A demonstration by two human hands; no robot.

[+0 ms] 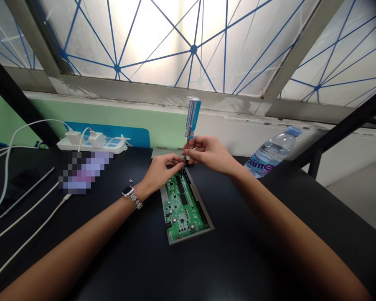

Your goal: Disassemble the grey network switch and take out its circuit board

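Observation:
A green circuit board (188, 213) lies in a shallow metal tray-like frame (191, 239) on the black table. At its far end stands a screwdriver (192, 115) with a clear and blue handle, nearly upright, tip down. My right hand (208, 154) is closed round its metal shaft, below the handle. Beside the tip, my left hand (163, 171) is closed, thumb and fingers pinched together over the board's far edge. What sits between those fingertips is too small to make out. The far end of the board is partly hidden by my left hand.
Small metal pieces, perhaps screws (130, 181), lie left of my wrist. A white power strip (92, 143) with plugs and cables stands at the back left, near a blurred-out phone-like object (87, 173). A water bottle (272, 152) leans at the back right by the wall.

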